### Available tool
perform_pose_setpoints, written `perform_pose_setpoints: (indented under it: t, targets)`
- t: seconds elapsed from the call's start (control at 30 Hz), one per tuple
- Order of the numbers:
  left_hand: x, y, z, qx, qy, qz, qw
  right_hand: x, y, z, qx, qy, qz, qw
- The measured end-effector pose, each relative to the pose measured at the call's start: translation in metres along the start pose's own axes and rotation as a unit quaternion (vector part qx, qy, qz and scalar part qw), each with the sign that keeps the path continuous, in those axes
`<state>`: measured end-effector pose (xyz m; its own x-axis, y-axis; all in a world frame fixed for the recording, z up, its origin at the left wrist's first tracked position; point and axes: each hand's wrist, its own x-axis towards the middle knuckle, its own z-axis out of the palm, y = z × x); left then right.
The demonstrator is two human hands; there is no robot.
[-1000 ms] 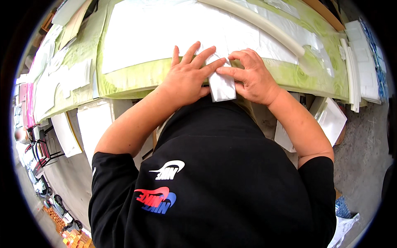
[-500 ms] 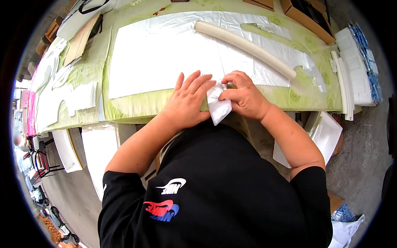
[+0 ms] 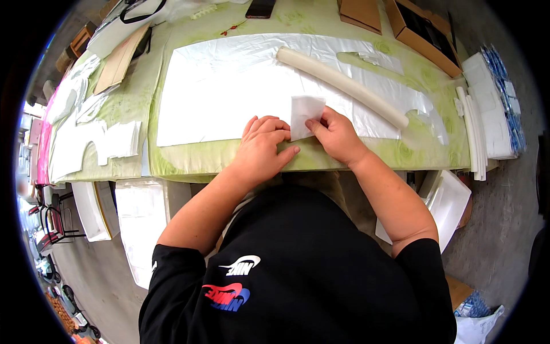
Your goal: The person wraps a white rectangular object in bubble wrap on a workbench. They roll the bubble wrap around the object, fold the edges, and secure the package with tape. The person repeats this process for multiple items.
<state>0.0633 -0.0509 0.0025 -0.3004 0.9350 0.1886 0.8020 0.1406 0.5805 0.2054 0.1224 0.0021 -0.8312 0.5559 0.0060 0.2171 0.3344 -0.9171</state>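
A small white folded piece of thin sheet (image 3: 305, 113) stands out flat from my right hand (image 3: 339, 136), pinched between thumb and fingers at its right edge. Beside its lower left edge, my left hand (image 3: 262, 144) rests palm down near the table's front. Its fingers are slightly bent and the thumb is spread away, with nothing visibly gripped. Beyond both hands lies a large, wrinkled white plastic sheet (image 3: 223, 86). A long cream-coloured tube (image 3: 344, 87) lies slantwise across its right part.
The table wears a green patterned cover (image 3: 200, 163). White cut pieces (image 3: 123, 139) and a cardboard piece (image 3: 119, 60) lie at left. At the far edge sit a dark phone (image 3: 260, 8) and an open cardboard box (image 3: 424, 37). White rolls (image 3: 474, 135) stand at the right edge.
The small white piece has gone from crumpled between both hands to spread flat in my right hand, farther over the table. My left hand has drawn slightly away from it.
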Motion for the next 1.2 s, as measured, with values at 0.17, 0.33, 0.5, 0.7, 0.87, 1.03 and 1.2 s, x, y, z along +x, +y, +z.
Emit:
perform_pose_setpoints:
  t: [0.17, 0.33, 0.5, 0.7, 0.87, 1.03, 1.2]
  targets:
    - [0.009, 0.002, 0.005, -0.006, 0.058, -0.036, 0.998, 0.029, -0.026, -0.006, -0.163, -0.049, 0.081, 0.982]
    - [0.016, 0.006, 0.002, 0.043, 0.047, -0.097, 0.993, 0.047, -0.026, -0.004, -0.247, -0.058, 0.086, 0.963]
    - [0.018, 0.003, 0.01, 0.11, 0.061, 0.068, 0.99, 0.056, -0.029, 0.0, -0.252, -0.076, 0.121, 0.957]
    - [0.026, 0.003, 0.017, 0.171, -0.047, -0.002, 0.984, 0.034, -0.026, 0.006, -0.231, 0.01, 0.107, 0.967]
    - [0.0, 0.009, 0.002, 0.136, -0.114, 0.095, 0.98, -0.034, -0.025, 0.004, -0.117, -0.005, 0.107, 0.987]
    - [-0.022, 0.022, -0.003, 0.092, -0.161, 0.171, 0.968, -0.106, -0.031, 0.0, -0.085, 0.023, 0.028, 0.996]
    - [-0.017, 0.019, 0.002, 0.071, -0.095, 0.174, 0.978, -0.085, -0.012, -0.014, -0.255, 0.1, -0.269, 0.924]
